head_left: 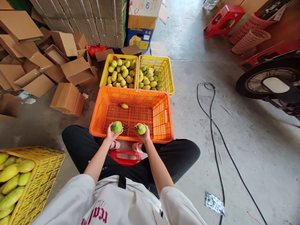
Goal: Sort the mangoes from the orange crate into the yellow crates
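My left hand [112, 135] holds a round green papaya [116, 127] over the near side of an orange plastic crate [131, 90]. To its right, my right hand [145, 135] grips another papaya [140, 128], green with yellowish patches, its end turned up toward me. Both hands are just inside the crate's near rim, a short way apart. A single small yellow papaya [124, 106] lies on the crate's mesh bottom toward the far side. Fingers curl under both fruits and are partly hidden.
Beyond the orange crate stand two yellow crates [172, 75] with yellow-green fruit. Another yellow crate [44, 175] of larger fruit is at the near left. Cardboard boxes [67, 98] lie heaped at the left. A black cable [212, 134] and a motorcycle wheel [260, 81] are on the right.
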